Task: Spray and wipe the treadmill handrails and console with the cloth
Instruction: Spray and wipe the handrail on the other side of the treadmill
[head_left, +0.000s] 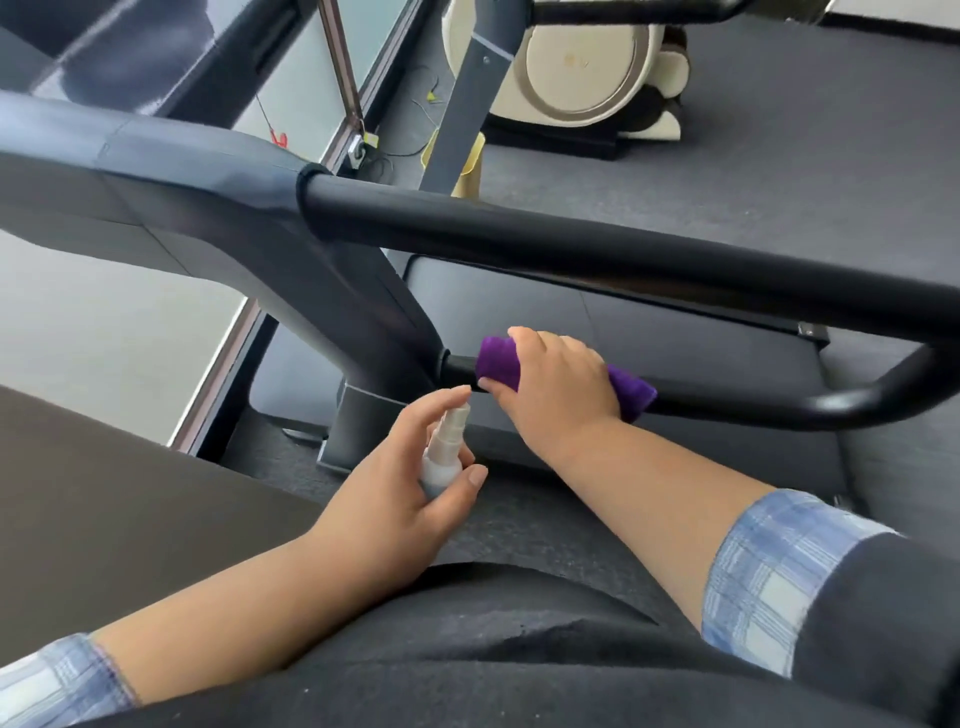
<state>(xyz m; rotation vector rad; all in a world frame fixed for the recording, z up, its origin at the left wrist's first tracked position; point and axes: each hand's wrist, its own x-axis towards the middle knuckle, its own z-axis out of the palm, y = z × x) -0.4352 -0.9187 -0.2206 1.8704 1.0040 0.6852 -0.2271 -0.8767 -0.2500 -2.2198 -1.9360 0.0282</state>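
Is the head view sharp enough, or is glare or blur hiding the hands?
Head view: right hand on the purple cloth and left hand with the small white spray bottle look clear; the upper-left console is blurred, and wide-angle distortion bends the black handrail.

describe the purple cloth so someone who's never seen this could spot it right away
Start at the thick black upper handrail crossing the view, then drop to the thinner lower bar beneath it. The purple cloth is wrapped around that bar under the right hand. It is the only vivid purple thing among black and grey parts.
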